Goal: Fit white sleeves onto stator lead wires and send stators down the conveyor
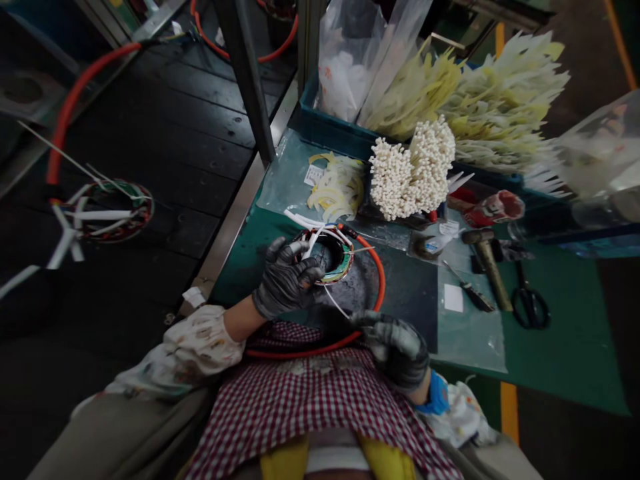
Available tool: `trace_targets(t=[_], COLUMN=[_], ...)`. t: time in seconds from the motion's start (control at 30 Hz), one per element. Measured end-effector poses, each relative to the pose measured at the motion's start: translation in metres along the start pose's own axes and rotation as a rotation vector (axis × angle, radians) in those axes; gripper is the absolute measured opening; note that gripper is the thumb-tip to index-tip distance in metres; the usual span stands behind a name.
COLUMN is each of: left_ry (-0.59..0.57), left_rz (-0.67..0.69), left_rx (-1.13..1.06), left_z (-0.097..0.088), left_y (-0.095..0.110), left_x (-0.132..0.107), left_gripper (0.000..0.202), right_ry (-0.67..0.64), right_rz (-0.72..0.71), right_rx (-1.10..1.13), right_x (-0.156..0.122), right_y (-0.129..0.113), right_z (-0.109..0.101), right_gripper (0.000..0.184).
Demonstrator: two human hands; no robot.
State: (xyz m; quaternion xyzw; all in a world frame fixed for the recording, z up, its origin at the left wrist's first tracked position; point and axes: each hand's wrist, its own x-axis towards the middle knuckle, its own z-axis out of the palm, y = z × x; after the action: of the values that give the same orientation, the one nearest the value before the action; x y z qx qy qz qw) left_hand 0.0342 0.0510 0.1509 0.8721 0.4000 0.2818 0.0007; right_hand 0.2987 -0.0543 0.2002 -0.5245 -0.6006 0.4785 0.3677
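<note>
A wire-wound ring (346,265), which looks like a motor stator, rests on a dark mat (410,287) in front of me. White sleeves (313,240) stick out of its top left. An orange-red cable (383,280) leaves its upper right and loops round towards my apron. My left hand (287,277), in a grey-black glove, grips the ring's left side, fingers curled over the rim. A thin white cord (336,302) runs from the ring's lower edge to my right hand (397,347), also gloved, its fingertips pinched together at the cord's end.
White-tipped sticks (413,170) and yellowish curved strips (337,187) lie behind the ring. Bins (340,133) of film pieces stand farther back. To the right lie a screwdriver (470,288), hammer (487,267) and scissors (529,300). Another wired ring (145,213) is at left.
</note>
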Motion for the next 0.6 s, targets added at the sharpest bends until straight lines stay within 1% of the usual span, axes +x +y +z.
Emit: trace_targets(t=[0.03,0.1,0.17,0.23,0.27,0.3,0.37,0.43,0.53,0.6], left_ry=[0.011,0.019,-0.001,-0.027,-0.022,-0.016,-0.005,-0.013,-0.077,-0.117], left_rz=[0.008,0.011,0.013,0.025,0.037,0.040,0.037,0.036,0.000,-0.030], left_rx=[-0.004,-0.030,-0.074,-0.121,-0.139,-0.152,-0.162,-0.168,-0.199,-0.229], left_z=[0.000,0.001,0.003,0.005,0.007,0.008,0.009,0.009,0.010,0.012], left_y=[-0.001,-0.005,-0.010,-0.016,-0.019,-0.021,-0.023,-0.024,-0.026,-0.028], left_x=[0.000,-0.001,-0.002,-0.003,-0.003,-0.003,-0.003,-0.002,-0.003,-0.004], left_gripper=[0.034,0.031,0.026,0.022,0.021,0.021,0.021,0.021,0.021,0.022], right_ry=[-0.020,-0.008,0.060,0.172,0.221,0.250,0.240,0.184,0.129,0.047], right_rz=[0.011,-0.008,-0.097,-0.213,-0.261,-0.293,-0.321,-0.308,-0.213,-0.164], right_rx=[-0.017,-0.074,-0.176,-0.306,-0.371,-0.425,-0.491,-0.451,-0.194,-0.035], right_x=[0.004,0.020,0.043,0.066,0.076,0.085,0.098,0.107,0.116,0.118], right_y=[0.002,0.006,0.012,0.018,0.019,0.019,0.016,0.010,-0.001,-0.006], right_z=[0.004,0.012,0.019,0.022,0.023,0.023,0.023,0.022,0.018,0.011], right_gripper=[0.027,0.027,0.026,0.031,0.033,0.033,0.028,0.023,0.028,0.027])
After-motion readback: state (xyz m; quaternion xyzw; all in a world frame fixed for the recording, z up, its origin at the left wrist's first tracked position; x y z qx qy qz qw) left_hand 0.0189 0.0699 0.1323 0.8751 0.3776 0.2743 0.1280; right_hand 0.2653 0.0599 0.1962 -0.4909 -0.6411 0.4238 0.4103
